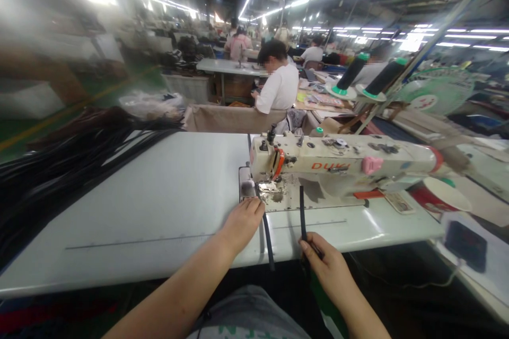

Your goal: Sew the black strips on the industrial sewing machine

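A narrow black strip [268, 238] runs from the needle area of the white sewing machine [342, 156] down over the table's front edge. My left hand [245, 217] lies by the needle plate, its fingers together and pressed on the upper part of this strip. Farther right, my right hand [324, 257] pinches a second black strip [302, 209] between thumb and fingers. That strip stands up from the hand, its top end in front of the machine bed. What lies under my left fingertips is hidden.
Many long black strips [79, 169] are heaped over the table's left side. The white tabletop [159, 190] carries a printed ruler line. Two black thread cones [352, 74] stand behind the machine. A person in white [278, 87] sits beyond a cloth-lined bin. A dark phone [465, 246] lies at right.
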`<control>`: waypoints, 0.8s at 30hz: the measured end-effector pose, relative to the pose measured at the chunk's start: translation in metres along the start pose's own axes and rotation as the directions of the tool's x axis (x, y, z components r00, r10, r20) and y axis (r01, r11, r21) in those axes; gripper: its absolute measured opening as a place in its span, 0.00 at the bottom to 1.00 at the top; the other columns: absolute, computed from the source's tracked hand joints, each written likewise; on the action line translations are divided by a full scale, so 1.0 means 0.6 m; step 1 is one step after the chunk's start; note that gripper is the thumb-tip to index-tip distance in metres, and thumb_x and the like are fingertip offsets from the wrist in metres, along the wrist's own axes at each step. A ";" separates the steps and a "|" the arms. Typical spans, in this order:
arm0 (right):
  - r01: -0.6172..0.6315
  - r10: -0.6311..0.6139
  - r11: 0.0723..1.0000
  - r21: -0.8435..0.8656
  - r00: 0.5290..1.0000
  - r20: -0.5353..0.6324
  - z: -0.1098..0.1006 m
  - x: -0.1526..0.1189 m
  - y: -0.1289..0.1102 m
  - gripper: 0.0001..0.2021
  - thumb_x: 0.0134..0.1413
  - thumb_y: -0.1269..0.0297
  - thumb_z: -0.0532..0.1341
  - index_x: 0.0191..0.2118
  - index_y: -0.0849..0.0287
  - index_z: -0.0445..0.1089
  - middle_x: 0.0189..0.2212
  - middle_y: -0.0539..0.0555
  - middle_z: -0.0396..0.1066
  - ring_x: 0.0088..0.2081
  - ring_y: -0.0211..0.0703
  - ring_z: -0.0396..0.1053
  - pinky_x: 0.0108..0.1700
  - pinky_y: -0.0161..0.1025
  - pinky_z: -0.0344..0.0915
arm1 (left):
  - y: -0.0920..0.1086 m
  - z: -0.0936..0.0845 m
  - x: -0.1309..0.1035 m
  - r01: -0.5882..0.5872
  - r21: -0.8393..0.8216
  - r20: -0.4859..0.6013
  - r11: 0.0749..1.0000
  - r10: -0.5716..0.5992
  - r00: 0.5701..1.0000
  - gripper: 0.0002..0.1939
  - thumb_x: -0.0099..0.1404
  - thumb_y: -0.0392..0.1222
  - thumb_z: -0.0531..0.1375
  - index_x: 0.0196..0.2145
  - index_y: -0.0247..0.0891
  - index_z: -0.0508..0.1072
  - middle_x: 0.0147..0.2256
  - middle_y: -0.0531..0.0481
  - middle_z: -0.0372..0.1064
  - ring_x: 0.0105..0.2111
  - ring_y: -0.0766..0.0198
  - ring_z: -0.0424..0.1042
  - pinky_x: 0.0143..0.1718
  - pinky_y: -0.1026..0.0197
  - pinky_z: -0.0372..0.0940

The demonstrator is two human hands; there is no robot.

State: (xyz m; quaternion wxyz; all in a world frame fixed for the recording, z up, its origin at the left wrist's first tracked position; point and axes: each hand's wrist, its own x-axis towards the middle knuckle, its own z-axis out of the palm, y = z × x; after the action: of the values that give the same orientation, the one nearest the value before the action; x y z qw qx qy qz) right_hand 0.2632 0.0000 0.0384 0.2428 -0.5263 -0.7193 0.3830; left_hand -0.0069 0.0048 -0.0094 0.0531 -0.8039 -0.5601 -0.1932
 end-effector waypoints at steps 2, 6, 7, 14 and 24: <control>-0.014 0.014 1.000 0.006 1.000 -0.005 0.001 0.004 -0.002 0.22 0.62 0.40 0.57 0.39 0.55 0.75 0.25 0.50 0.73 0.30 0.45 0.72 0.37 0.37 0.70 | 0.001 -0.001 -0.001 0.005 -0.005 -0.003 1.000 -0.005 1.000 0.17 0.71 0.28 0.53 0.55 0.33 0.70 0.55 0.35 0.70 0.56 0.53 0.71 0.62 0.49 0.66; -0.013 0.014 1.000 0.014 1.000 -0.021 0.004 0.009 -0.010 0.27 0.63 0.40 0.57 0.51 0.58 0.76 0.25 0.51 0.73 0.30 0.46 0.73 0.40 0.39 0.71 | 0.001 0.001 -0.001 0.000 -0.001 -0.003 1.000 0.000 1.000 0.17 0.71 0.27 0.53 0.55 0.33 0.70 0.55 0.35 0.70 0.56 0.53 0.72 0.62 0.49 0.66; -0.013 0.013 1.000 0.018 1.000 -0.026 0.005 0.010 -0.013 0.28 0.63 0.40 0.56 0.52 0.59 0.76 0.25 0.51 0.73 0.30 0.46 0.73 0.39 0.39 0.71 | 0.001 0.002 -0.001 -0.001 -0.001 -0.003 1.000 0.001 1.000 0.17 0.71 0.27 0.53 0.55 0.32 0.70 0.55 0.34 0.70 0.56 0.52 0.72 0.61 0.49 0.66; -0.020 0.021 1.000 0.024 1.000 -0.014 0.012 0.017 -0.033 0.28 0.63 0.42 0.57 0.52 0.61 0.76 0.24 0.51 0.73 0.26 0.44 0.69 0.34 0.39 0.68 | 0.002 -0.011 0.002 -0.002 0.068 0.017 0.998 0.001 1.000 0.16 0.71 0.28 0.53 0.52 0.36 0.72 0.54 0.38 0.72 0.55 0.55 0.73 0.61 0.50 0.68; -0.055 0.055 0.996 0.069 0.998 -0.009 0.022 0.025 -0.027 0.28 0.63 0.43 0.57 0.53 0.62 0.74 0.25 0.52 0.73 0.23 0.42 0.66 0.27 0.37 0.63 | 0.005 -0.005 0.001 0.025 0.063 -0.040 0.998 -0.022 0.999 0.09 0.74 0.36 0.56 0.48 0.35 0.74 0.52 0.38 0.73 0.53 0.54 0.74 0.59 0.51 0.69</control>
State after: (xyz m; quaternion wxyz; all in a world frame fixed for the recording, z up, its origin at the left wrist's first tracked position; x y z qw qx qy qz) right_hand 0.2390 0.0077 0.0430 0.2540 -0.5392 -0.6895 0.4114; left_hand -0.0046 0.0036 -0.0059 0.0874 -0.7911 -0.5743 -0.1916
